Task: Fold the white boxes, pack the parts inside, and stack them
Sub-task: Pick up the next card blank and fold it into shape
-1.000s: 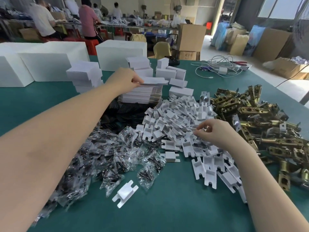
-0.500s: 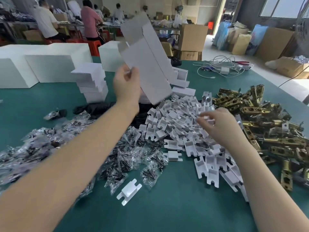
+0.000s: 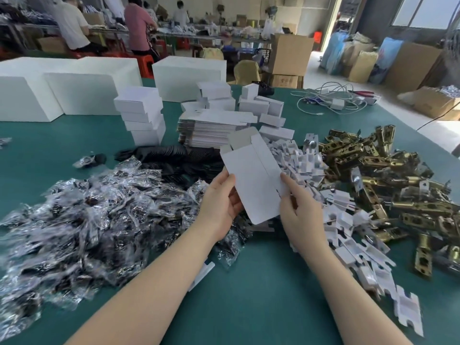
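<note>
Holding the flat box blank [image 3: 251,178] above the green table [image 3: 249,295], your left hand [image 3: 220,207] and right hand [image 3: 298,215] pinch its two side edges.

Two hands [image 3: 220,205], one flat box [image 3: 254,175]

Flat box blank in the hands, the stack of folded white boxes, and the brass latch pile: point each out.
Flat box blank [image 3: 254,175], head view, middle of its white panel.
Stack of folded white boxes [image 3: 142,115], head view, stack's front face.
Brass latch pile [image 3: 388,180], head view, heap's middle.
</note>
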Demonstrator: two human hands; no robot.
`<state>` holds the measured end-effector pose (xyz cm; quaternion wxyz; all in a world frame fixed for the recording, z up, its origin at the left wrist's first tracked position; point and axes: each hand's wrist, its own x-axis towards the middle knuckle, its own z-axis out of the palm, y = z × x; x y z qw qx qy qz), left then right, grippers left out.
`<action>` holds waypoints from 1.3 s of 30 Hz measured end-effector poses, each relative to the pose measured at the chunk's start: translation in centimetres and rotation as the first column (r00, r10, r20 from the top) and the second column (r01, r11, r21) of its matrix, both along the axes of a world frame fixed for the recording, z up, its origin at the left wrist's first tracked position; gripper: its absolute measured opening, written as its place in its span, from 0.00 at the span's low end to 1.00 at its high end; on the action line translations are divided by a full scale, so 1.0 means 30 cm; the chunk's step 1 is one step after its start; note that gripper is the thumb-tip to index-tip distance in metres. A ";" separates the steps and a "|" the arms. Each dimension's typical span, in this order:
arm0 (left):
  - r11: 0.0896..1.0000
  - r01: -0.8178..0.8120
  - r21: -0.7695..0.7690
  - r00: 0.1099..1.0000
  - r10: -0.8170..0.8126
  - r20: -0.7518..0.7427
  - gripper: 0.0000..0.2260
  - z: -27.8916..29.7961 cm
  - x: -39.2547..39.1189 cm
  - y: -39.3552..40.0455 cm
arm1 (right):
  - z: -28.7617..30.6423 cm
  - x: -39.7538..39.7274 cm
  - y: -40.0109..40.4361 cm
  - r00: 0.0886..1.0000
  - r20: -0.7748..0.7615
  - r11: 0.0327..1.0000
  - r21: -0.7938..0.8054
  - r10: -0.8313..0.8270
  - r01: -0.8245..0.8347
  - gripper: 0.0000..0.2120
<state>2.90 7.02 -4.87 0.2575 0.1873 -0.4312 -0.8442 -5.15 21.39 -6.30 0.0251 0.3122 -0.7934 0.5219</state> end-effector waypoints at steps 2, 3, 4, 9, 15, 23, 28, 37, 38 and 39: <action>1.000 0.011 -0.015 1.000 -0.011 0.013 0.10 -0.008 -0.002 -0.005 | -0.009 0.003 0.004 0.999 0.031 0.999 -0.035 0.008 -0.007 0.20; 1.000 0.014 -0.017 1.000 -0.014 0.023 0.11 -0.012 -0.002 -0.007 | -0.010 0.006 0.005 0.999 0.045 0.999 -0.047 0.017 -0.015 0.20; 1.000 0.019 -0.021 0.999 -0.019 0.034 0.12 -0.014 -0.002 -0.008 | -0.011 0.009 0.005 0.998 0.057 0.998 -0.059 0.025 -0.022 0.19; 0.997 0.051 -0.062 0.999 -0.049 0.023 0.15 -0.020 -0.006 -0.007 | -0.001 0.026 0.007 0.995 0.085 0.986 -0.164 0.052 -0.037 0.21; 0.999 0.034 -0.007 0.998 -0.035 -0.052 0.21 -0.024 -0.005 -0.009 | 0.010 0.049 0.003 0.970 0.127 0.945 -0.283 0.205 -0.163 0.26; 0.911 0.384 0.149 0.921 -0.367 -0.127 0.24 0.017 0.004 0.020 | 0.016 0.117 -0.045 0.957 -0.181 0.974 0.067 0.227 -0.218 0.22; 0.888 0.427 0.169 0.889 -0.378 -0.258 0.40 0.009 -0.001 0.004 | 0.023 0.122 -0.062 0.986 -0.113 0.980 0.172 0.122 -0.102 0.25; 0.893 0.375 0.250 0.926 -0.345 -0.154 0.25 -0.028 -0.012 -0.027 | 0.013 0.126 -0.051 0.990 -0.127 0.966 0.258 0.062 -0.028 0.34; 0.893 0.365 0.262 0.930 -0.336 -0.149 0.24 -0.030 -0.013 -0.028 | 0.011 0.124 -0.048 0.988 -0.142 0.965 0.263 0.056 -0.017 0.33; 0.891 0.364 0.272 0.930 -0.334 -0.153 0.23 -0.031 -0.013 -0.028 | 0.009 0.121 -0.046 0.988 -0.147 0.966 0.258 0.054 -0.014 0.33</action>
